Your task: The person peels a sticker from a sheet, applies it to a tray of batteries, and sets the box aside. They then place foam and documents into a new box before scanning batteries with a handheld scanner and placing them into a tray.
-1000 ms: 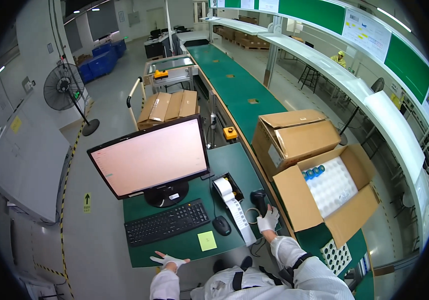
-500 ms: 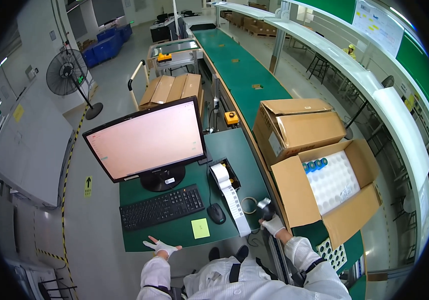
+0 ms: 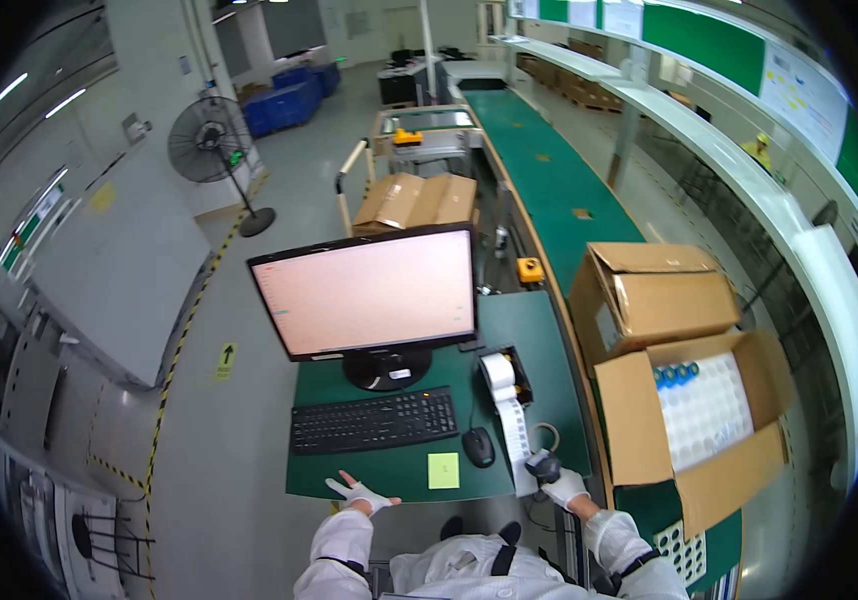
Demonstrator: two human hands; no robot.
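Note:
My right hand (image 3: 566,487), in a white glove with bare fingertips, is closed around a dark handheld barcode scanner (image 3: 543,465). The scanner's head is beside the lower end of a white label strip (image 3: 515,440), which runs down from a roll in a black holder (image 3: 521,388). A tape ring (image 3: 556,434) lies just beyond the scanner. At the desk's front edge, my left hand (image 3: 362,493) is open with fingers spread, holding nothing. Nearest to it are the black keyboard (image 3: 374,421) and a yellow sticky note (image 3: 443,471). A black mouse (image 3: 479,447) sits between note and strip.
A monitor (image 3: 369,295) stands behind the keyboard. At right, an open carton (image 3: 639,425) holds a white tray with several blue-topped cylinders; a closed carton (image 3: 674,305) is behind it. A white perforated sheet (image 3: 684,555) lies by my right forearm. A green conveyor (image 3: 539,150) stretches away.
The view has turned left, so the scene sits farther right. My right hand has brought the scanner nearer me, from beside the tape ring to the strip's lower end. My left hand stays spread.

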